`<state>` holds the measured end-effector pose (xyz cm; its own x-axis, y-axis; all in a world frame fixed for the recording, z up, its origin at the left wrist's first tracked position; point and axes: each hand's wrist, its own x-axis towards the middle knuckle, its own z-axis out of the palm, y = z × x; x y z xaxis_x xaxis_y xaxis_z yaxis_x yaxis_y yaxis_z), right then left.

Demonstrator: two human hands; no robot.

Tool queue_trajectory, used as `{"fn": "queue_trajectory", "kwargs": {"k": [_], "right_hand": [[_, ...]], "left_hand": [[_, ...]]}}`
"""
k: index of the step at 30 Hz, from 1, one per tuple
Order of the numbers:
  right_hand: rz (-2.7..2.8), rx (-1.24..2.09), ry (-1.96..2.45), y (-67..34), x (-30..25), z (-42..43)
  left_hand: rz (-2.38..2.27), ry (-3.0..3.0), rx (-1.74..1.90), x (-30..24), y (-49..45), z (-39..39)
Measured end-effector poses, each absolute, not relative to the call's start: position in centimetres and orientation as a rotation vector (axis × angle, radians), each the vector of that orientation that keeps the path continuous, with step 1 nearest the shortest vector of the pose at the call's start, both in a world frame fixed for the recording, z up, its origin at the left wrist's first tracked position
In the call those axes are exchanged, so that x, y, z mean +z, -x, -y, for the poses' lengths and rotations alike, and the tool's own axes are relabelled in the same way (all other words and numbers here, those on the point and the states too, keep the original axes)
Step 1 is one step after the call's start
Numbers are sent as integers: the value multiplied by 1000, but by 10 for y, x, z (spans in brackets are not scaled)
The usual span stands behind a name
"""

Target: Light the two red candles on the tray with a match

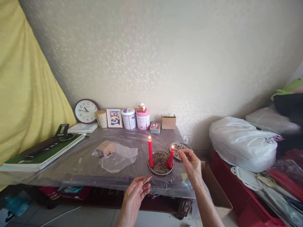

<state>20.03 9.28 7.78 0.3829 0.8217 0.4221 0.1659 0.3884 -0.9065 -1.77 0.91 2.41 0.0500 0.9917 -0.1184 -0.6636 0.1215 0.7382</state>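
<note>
Two red candles stand lit in a round metal dish on the low table: a tall one on the left and a shorter one on the right. My right hand is pinched on a thin matchstick, held right beside the shorter candle's flame. My left hand is closed on a small matchbox just in front of the table's near edge. A second patterned metal dish lies behind my right hand.
A crumpled clear plastic bag lies left of the dish. Along the wall stand a clock, tins, a framed picture, a red card box and a cardboard box. Books lie at the left; white bags are piled at the right.
</note>
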Motion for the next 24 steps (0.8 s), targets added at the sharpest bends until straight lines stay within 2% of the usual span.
{"fn": "queue_trajectory", "kwargs": {"k": [24], "right_hand": [[1130, 558, 1108, -199, 81, -91]], "left_hand": [[-708, -571, 1366, 22, 18, -9]]}}
